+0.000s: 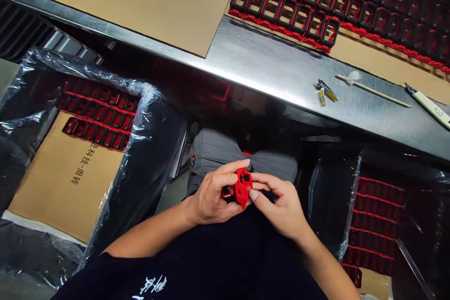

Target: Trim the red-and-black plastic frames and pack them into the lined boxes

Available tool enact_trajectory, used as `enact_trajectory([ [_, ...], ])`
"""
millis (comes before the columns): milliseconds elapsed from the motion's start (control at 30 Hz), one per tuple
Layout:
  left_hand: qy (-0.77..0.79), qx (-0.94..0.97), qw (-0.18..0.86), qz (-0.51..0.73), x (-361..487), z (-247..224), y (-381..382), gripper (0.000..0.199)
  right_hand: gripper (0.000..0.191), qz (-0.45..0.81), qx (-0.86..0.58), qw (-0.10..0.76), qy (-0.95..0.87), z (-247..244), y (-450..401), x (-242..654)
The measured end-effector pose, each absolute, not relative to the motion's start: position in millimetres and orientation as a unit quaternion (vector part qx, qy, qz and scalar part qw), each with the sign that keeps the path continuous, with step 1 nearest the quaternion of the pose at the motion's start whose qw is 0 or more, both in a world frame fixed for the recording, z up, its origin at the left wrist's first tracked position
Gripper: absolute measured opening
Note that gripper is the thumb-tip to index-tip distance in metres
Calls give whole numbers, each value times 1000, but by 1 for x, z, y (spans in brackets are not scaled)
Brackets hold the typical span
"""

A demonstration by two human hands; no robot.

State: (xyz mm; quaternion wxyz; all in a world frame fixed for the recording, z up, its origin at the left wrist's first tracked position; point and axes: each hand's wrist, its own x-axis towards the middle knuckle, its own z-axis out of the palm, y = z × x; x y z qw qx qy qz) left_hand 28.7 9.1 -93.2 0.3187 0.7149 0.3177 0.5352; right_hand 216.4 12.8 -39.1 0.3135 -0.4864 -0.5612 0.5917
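A small red plastic part (242,192) with black recesses is held over my lap, in front of my dark shirt. My left hand (215,194) wraps round it from the left, thumb and fingers closed on its edge. From the right, my right hand (281,199) grips the same part, with the thumb on its face and the fingers at its upper side. The back of the part is hidden by my hands.
Rows of red and black parts (298,14) stand on the metal bench (267,56). Nail clippers (326,92), a wooden stick with a white tuft (376,91) and a utility knife (429,105) lie nearby. Plastic-lined bins holding parts (100,115) and cardboard (66,173) flank me.
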Motion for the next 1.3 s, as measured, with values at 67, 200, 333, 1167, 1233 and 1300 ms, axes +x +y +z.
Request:
enact_trajectory([
  [67,316,727,290,536,31,-93,9,64,23,587,-495,314,-559,-39,13,213],
  [200,327,754,244,515,31,-92,8,52,17,565,-512,296,-575,-37,15,212],
  [333,336,773,201,499,30,-88,8,43,18,554,-500,266,-610,-34,17,214],
  [1167,320,814,157,458,26,-78,10,15,25,582,-462,176,-646,-20,23,224],
  [1233,318,815,159,457,25,-77,11,16,27,582,-449,175,-655,-18,24,226],
  [1300,318,816,161,456,25,-76,11,17,27,582,-438,171,-664,-16,25,228],
])
